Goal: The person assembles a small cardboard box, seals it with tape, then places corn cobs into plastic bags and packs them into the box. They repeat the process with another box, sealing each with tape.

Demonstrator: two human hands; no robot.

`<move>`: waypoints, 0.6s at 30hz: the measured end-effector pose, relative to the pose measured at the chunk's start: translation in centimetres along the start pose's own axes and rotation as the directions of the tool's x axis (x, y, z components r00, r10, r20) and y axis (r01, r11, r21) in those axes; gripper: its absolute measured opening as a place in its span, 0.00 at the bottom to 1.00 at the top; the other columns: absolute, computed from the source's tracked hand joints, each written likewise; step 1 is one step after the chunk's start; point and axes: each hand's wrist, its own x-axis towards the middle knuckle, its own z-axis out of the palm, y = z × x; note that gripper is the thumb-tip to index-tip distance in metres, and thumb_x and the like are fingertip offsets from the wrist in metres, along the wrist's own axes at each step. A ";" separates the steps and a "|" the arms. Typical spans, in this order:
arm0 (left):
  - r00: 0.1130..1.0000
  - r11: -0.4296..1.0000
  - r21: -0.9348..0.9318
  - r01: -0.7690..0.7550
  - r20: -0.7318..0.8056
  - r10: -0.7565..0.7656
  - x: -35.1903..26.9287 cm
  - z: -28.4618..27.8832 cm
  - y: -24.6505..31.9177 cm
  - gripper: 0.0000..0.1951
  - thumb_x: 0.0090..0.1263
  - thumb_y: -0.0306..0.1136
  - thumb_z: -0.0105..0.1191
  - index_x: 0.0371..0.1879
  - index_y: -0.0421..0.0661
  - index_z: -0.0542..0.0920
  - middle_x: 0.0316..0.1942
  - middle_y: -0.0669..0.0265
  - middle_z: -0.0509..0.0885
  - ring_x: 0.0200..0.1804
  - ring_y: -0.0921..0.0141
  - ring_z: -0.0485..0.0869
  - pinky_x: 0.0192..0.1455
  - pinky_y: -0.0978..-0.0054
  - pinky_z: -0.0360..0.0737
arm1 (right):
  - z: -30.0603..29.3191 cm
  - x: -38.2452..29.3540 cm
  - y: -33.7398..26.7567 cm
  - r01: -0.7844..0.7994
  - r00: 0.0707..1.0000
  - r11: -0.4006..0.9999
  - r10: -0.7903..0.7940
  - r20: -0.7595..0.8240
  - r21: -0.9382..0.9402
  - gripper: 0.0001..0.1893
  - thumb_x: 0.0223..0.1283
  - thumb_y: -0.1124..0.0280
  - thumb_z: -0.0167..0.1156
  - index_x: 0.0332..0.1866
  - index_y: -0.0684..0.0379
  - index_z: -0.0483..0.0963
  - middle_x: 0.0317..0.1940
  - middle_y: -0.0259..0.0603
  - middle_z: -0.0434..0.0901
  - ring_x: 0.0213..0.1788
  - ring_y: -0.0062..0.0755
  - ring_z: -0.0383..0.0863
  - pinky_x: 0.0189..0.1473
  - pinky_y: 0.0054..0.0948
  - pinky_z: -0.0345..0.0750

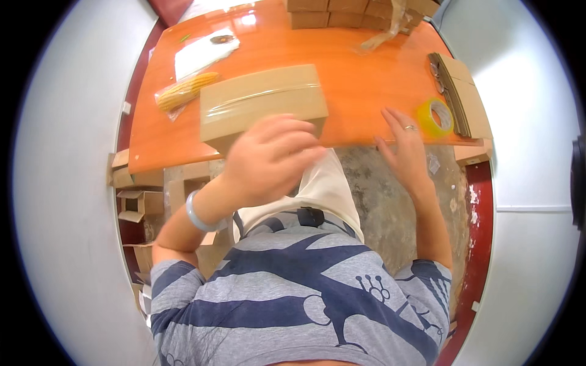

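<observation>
A closed brown cardboard box (265,87) stands on the near part of the orange table, with clear tape along its top seam. My left hand (274,158), blurred, is in front of the box and covers part of its near side. Its fingers are loosely bent and slightly apart; no held thing shows, though the palm is hidden. Over the table's front edge, right of the box, my right hand (403,146) is empty with its fingers spread. A ring sits on one finger. Just beyond it stands a yellow tape roll (428,118) on its edge.
On the orange table (357,82), bagged corn (187,91) and a white sheet (201,55) lie left. Brown boxes (348,13) are stacked at the back, near a crumpled plastic strip (382,39). Flattened cardboard (462,91) rests right, beside glasses (437,78). Open cartons (139,206) are below left.
</observation>
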 end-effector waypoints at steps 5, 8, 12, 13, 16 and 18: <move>0.754 0.857 -0.104 0.506 -0.429 -0.497 -6.4 -2.7 -1.5 0.20 0.74 0.24 0.51 0.64 0.41 0.78 0.65 0.57 0.78 0.68 0.59 0.76 0.71 0.61 0.72 | 1.1 2.6 -5.2 0.117 0.987 0.907 -0.061 -0.150 0.404 0.33 0.66 0.73 0.63 0.76 0.66 0.63 0.73 0.61 0.67 0.74 0.59 0.68 0.72 0.43 0.69; 0.607 0.775 -0.347 0.528 -0.483 -0.630 -9.3 -1.3 -3.1 0.24 0.79 0.27 0.47 0.73 0.41 0.70 0.74 0.52 0.71 0.77 0.58 0.67 0.77 0.57 0.64 | 3.5 3.9 -7.9 0.167 0.977 0.834 -0.067 -0.203 0.526 0.34 0.67 0.71 0.62 0.77 0.65 0.62 0.76 0.62 0.64 0.77 0.59 0.63 0.74 0.43 0.67; 0.772 0.846 -0.061 0.530 -0.379 -0.511 -8.6 -0.8 -3.2 0.26 0.82 0.32 0.42 0.77 0.41 0.66 0.80 0.52 0.62 0.83 0.55 0.55 0.83 0.55 0.52 | 4.2 5.3 -10.7 0.288 0.949 0.929 -0.244 -0.201 0.231 0.36 0.65 0.65 0.66 0.77 0.62 0.63 0.77 0.58 0.63 0.78 0.59 0.62 0.75 0.47 0.65; 0.816 0.856 0.046 0.514 -0.335 -0.472 -8.4 -0.5 -3.2 0.25 0.83 0.33 0.40 0.77 0.41 0.65 0.81 0.52 0.61 0.84 0.55 0.54 0.83 0.55 0.51 | 4.3 5.6 -11.3 0.335 0.933 0.937 -0.315 -0.175 0.095 0.37 0.64 0.63 0.67 0.77 0.62 0.64 0.77 0.57 0.63 0.78 0.58 0.63 0.76 0.48 0.64; 0.839 0.842 0.175 0.511 -0.315 -0.443 -7.7 0.0 -3.3 0.21 0.74 0.30 0.55 0.66 0.45 0.80 0.71 0.54 0.76 0.75 0.49 0.69 0.77 0.55 0.65 | 4.8 6.2 -13.7 0.368 0.926 0.928 -0.361 -0.109 0.052 0.38 0.59 0.61 0.70 0.75 0.59 0.67 0.75 0.51 0.67 0.77 0.52 0.66 0.76 0.49 0.64; 0.849 0.846 0.196 0.497 -0.311 -0.427 -7.4 -0.1 -3.4 0.19 0.71 0.29 0.58 0.61 0.45 0.84 0.66 0.55 0.81 0.71 0.49 0.74 0.72 0.55 0.71 | 5.2 6.2 -13.8 0.361 0.930 0.932 -0.360 -0.072 0.008 0.37 0.57 0.62 0.71 0.73 0.58 0.69 0.74 0.47 0.70 0.76 0.47 0.68 0.76 0.49 0.64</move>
